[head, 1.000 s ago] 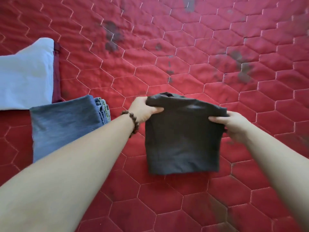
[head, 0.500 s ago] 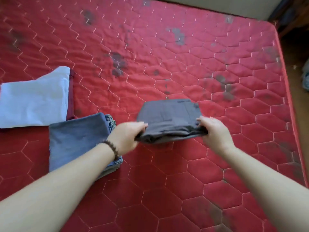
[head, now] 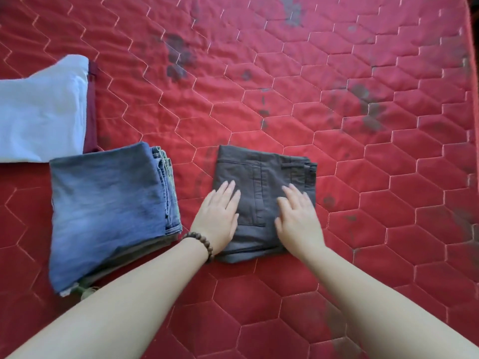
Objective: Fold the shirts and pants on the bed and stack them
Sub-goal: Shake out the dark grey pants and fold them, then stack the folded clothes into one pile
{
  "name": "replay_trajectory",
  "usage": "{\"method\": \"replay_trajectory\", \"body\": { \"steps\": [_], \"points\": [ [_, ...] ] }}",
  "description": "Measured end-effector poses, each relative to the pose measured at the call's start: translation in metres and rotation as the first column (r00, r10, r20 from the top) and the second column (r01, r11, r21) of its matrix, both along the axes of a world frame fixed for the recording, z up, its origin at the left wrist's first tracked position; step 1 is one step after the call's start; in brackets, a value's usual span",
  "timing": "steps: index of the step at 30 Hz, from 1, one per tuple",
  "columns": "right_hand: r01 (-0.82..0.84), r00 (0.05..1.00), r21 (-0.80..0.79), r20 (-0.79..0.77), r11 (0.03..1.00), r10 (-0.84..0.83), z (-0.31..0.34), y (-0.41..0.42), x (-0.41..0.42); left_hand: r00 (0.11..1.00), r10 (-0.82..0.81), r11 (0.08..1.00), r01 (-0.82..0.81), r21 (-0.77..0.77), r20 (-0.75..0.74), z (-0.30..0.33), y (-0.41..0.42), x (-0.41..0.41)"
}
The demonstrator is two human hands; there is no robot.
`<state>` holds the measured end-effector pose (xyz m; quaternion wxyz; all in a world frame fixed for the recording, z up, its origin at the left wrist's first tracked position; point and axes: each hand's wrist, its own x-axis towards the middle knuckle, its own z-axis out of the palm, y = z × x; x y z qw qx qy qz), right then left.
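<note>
Grey folded pants (head: 263, 193) flat under L grip (head: 217, 218) & R grip (head: 298, 218).

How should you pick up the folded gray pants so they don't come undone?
Take the gray pants by their left and right edges, one hand from each side, fingers slid under the whole bundle. The layers lie flat in a squarish pad, so pinching all of them together would likely keep the fold closed.

Head view, steeply down, close.
</note>
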<state>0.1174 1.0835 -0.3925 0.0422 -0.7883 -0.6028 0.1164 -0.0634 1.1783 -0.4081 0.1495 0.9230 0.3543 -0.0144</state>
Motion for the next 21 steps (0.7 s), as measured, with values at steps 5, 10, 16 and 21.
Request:
{"method": "replay_trajectory", "body": {
  "steps": [5,10,16,21],
  "points": [
    [-0.140,0.990,-0.115,-0.010,0.983,0.140,-0.049,0.028,-0.024,0.961,0.109,0.992,-0.120,-0.029,-0.255,-0.050,-0.006,0.029],
    [0.051,0.996,-0.156,0.085,0.986,-0.038,-0.073,0.014,-0.010,0.968,0.081,0.997,-0.078,0.023,-0.238,-0.068,-0.012,0.029],
    [0.297,0.954,-0.191,0.097,0.936,-0.283,-0.069,0.013,-0.003,0.969,0.033,0.999,-0.031,0.012,-0.244,-0.064,-0.012,0.025],
    [0.259,0.966,-0.352,0.081,0.900,-0.246,-0.057,0.022,0.001,0.945,-0.042,0.992,0.000,-0.128,-0.324,-0.050,-0.001,0.027]
  ]
}}
